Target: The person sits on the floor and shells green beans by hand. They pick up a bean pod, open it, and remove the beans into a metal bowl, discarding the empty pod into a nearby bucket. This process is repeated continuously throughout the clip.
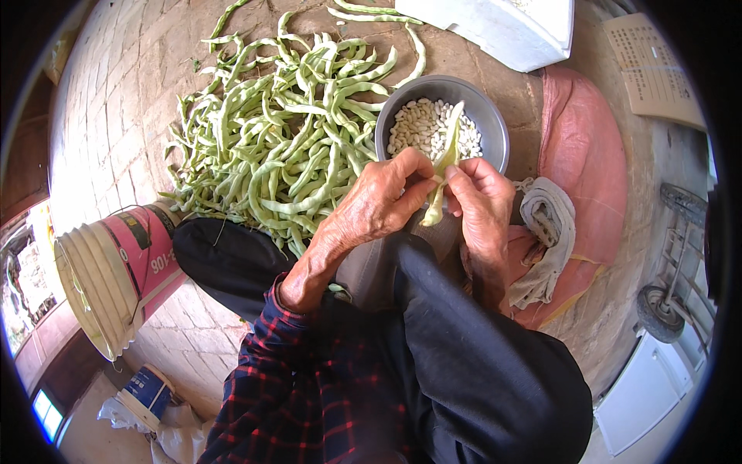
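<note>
Both hands pinch one pale green bean pod (pixel 450 152) between thumbs and fingers, over the near rim of a grey metal bowl (pixel 499 124). My left hand (pixel 385 194) holds it from the left, my right hand (pixel 478 194) from the right. The pod's upper part looks split open, and its lower end hangs below the fingers. White shelled beans (pixel 420 124) cover the bottom of the bowl. To the bowl's left, a large heap of green bean pods (pixel 301 133) lies on the brick floor. Whether a bean is between the fingers, I cannot tell.
A pink and cream bucket (pixel 124 267) lies tilted at left. At right are a pink woven sack (pixel 582 151) and a rolled grey cloth (pixel 548 232). A white foam box (pixel 498 29) stands beyond the bowl, with cardboard (pixel 652 72) and a wheeled cart (pixel 664 310) farther right.
</note>
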Demonstrator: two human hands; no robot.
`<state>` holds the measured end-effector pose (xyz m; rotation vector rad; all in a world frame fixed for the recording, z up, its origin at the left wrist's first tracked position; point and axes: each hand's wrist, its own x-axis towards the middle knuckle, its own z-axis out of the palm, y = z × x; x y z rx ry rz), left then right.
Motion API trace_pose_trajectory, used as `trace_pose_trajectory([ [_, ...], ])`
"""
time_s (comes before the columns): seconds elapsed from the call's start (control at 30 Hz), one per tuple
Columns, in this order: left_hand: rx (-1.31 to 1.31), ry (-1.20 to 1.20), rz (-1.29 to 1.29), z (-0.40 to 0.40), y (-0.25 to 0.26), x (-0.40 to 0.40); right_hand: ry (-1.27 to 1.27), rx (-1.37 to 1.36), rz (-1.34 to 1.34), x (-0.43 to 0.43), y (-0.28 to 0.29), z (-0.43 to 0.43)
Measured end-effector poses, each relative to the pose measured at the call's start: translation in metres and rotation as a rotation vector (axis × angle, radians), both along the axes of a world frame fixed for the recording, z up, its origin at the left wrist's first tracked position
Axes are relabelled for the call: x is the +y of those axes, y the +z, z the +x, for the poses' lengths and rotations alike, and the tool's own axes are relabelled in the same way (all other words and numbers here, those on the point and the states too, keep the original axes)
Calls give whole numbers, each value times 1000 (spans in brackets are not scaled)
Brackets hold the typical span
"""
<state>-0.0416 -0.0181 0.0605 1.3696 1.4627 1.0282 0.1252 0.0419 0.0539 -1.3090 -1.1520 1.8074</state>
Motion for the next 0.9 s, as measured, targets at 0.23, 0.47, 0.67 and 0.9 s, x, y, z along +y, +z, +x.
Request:
trace_pose_trajectory([
  [0.23,-136,214,-162,6,-6,8,-144,-28,164,5,-4,5],
  [0.47,-785,85,-558,21,-1,-3,-137,-146,408,3,-13,8],
  [0.67,-912,310,-545,25,-8,-5,40,14,195,2,-5,3],
  [0.9,-766,354,-450,23,-7,-6,265,89,-66,3,-2,14],
])
